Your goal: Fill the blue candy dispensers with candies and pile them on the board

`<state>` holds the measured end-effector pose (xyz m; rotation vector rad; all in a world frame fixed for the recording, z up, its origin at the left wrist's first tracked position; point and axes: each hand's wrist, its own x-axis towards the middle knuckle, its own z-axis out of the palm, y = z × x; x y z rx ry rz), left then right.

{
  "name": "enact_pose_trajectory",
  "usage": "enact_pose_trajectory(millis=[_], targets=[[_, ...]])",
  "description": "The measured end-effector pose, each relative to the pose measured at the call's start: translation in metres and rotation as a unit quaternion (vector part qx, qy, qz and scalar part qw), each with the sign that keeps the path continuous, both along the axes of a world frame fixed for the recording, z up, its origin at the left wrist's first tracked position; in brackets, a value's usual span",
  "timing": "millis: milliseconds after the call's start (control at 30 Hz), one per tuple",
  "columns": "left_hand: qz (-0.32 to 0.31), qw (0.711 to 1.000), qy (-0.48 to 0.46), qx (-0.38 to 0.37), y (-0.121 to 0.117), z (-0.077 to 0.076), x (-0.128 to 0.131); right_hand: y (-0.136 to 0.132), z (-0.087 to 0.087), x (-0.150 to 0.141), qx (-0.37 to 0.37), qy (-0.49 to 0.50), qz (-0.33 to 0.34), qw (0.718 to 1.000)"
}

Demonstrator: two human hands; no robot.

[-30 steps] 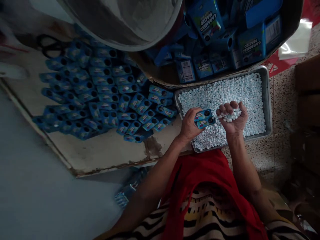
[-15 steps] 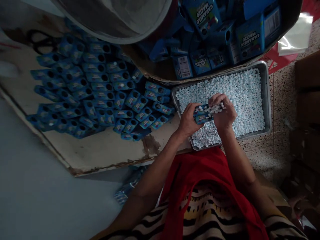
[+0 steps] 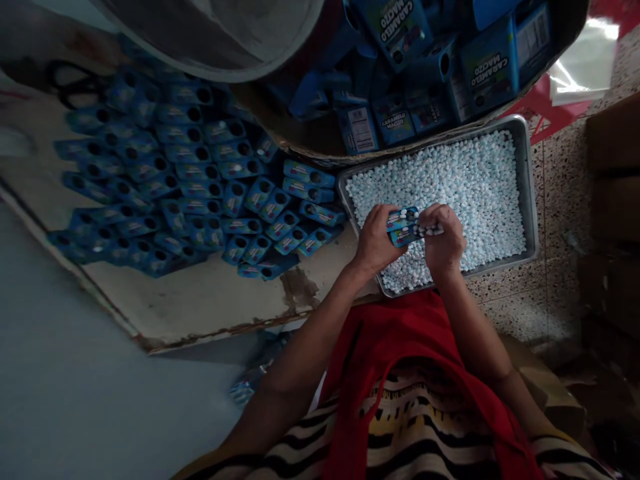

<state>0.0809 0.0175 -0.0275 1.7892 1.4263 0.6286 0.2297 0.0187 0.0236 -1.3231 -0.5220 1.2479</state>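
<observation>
Two small blue candy boxes [image 3: 403, 227] are held side by side in my left hand [image 3: 374, 239], over the near left part of a metal tray [image 3: 533, 193]. The tray is full of small white and pale blue candies [image 3: 475, 180]. Right against the boxes' tops, my right hand [image 3: 444, 240] is curled around some of these candies, and a few show between its fingers and the box openings. Some candies lie on top of the boxes. How full the boxes are inside cannot be made out.
Rows of blue boxes [image 3: 195, 171] with round holes stand on the table [image 3: 210, 300] to the left. A large carton [image 3: 320, 159] of blue boxes lies beyond the tray, beside a big round container [image 3: 225, 73]. Black scissors [image 3: 75, 83] lie at the far left.
My right hand has closed more and tipped toward the boxes; fewer candies show in its palm. My left hand keeps the boxes in nearly the same place. The view has shifted slightly.
</observation>
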Motion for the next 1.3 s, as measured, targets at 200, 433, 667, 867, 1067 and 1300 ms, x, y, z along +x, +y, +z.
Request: enact_pose_trajectory(millis=[200, 433, 667, 867, 1067, 1300], targets=[[0.006, 1.000, -0.018, -0.004, -0.003, -0.002, -0.005, 0.012, 0.002, -0.008, 0.014, 0.022, 0.013, 1.000], [-0.016, 0.986, -0.160, -0.034, -0.005, -0.016, -0.016, -0.001, 0.006, 0.006, 0.063, -0.077, 0.106, 0.989], [-0.042, 0.984, -0.170, -0.043, -0.024, -0.033, -0.015, -0.057, -0.046, 0.055, -0.056, -0.232, 0.268, 0.933], [-0.031, 0.997, -0.054, -0.047, -0.015, -0.024, -0.013, -0.061, -0.072, 0.033, -0.077, -0.278, 0.270, 0.919], [-0.008, 1.000, 0.005, -0.003, -0.011, -0.009, -0.014, -0.061, -0.066, 0.048, -0.024, -0.253, 0.260, 0.932], [0.052, 0.991, -0.022, 0.125, 0.001, -0.021, -0.014, -0.043, -0.073, 0.099, -0.021, -0.467, 0.089, 0.880]])
